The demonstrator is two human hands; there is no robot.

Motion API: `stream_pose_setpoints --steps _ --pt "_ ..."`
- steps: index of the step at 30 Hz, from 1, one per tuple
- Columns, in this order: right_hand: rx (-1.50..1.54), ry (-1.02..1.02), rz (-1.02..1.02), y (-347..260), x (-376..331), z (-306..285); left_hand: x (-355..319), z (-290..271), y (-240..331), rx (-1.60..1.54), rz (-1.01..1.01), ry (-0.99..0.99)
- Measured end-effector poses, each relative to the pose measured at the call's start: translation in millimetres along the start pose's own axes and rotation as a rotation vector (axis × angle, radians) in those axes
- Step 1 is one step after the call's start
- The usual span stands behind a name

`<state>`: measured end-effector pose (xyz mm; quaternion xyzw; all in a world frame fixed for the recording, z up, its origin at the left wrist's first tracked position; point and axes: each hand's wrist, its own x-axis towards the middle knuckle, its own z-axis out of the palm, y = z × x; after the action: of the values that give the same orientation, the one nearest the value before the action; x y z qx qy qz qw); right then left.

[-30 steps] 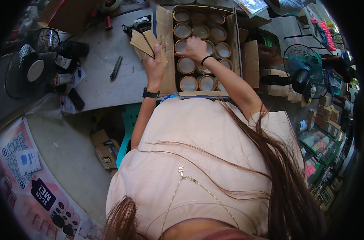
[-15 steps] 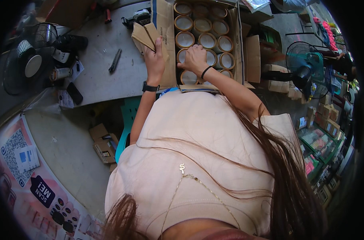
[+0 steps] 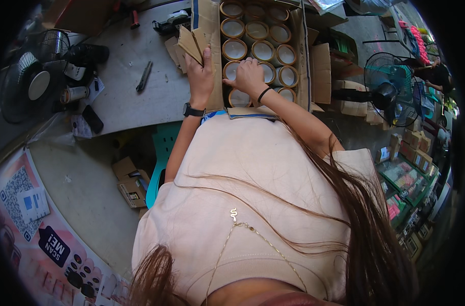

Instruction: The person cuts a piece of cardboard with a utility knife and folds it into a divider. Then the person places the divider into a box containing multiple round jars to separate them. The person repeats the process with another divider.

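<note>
My left hand (image 3: 199, 76) is closed on a folded piece of cardboard (image 3: 191, 42), beside the left wall of an open cardboard box (image 3: 208, 56). The piece stands tilted up, with a slit or fold between its panels. Inside the box stand rows of round containers (image 3: 234, 49) with brown rims and pale tops. My right hand (image 3: 248, 79) reaches into the near part of the box. Its thumb points left and its fingers curl over the top of one container, which the hand mostly covers; the fingertips are partly hidden.
A utility knife (image 3: 144, 76) and a tape dispenser (image 3: 174, 21) lie on the grey table (image 3: 125, 97) left of the box. Farther left are a round dark fan (image 3: 31, 86) and a phone (image 3: 93, 119). At right stands another fan (image 3: 388, 86), near stacked cartons (image 3: 416, 145).
My left hand and the cardboard piece have shifted slightly right, and more cardboard shows behind them. The right hand stays over the same container.
</note>
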<state>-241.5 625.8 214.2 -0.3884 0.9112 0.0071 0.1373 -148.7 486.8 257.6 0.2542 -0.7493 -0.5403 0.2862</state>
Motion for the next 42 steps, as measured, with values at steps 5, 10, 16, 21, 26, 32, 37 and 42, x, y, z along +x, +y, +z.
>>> stream_pose_setpoints --steps 5,10,16,21,26,32,37,42 --pt "-0.076 -0.213 -0.126 14 -22 -45 -1 -2 0 -0.024 -0.035 -0.028" --pt "-0.024 -0.405 -0.133 -4 -48 -46 -2 -5 4 -0.038 -0.044 -0.028" --pt "-0.271 -0.310 -0.057 -27 -51 -30 -2 -5 1 -0.035 -0.018 -0.029" --pt "-0.108 -0.452 -0.111 -23 -35 -15 -4 -5 0 -0.010 0.000 -0.037" --pt "0.000 -0.401 0.005 -24 -42 -28 -5 -6 -5 0.028 -0.012 -0.020" --pt "0.096 -0.412 0.070 -24 -43 -19 -5 -3 -3 0.102 0.049 -0.057" --pt "0.319 -0.549 0.173 -14 -41 -38 -6 5 -1 0.101 0.047 -0.052" --pt "0.758 -0.376 0.411 48 -20 -39 -6 1 -4 -0.002 -0.005 -0.052"
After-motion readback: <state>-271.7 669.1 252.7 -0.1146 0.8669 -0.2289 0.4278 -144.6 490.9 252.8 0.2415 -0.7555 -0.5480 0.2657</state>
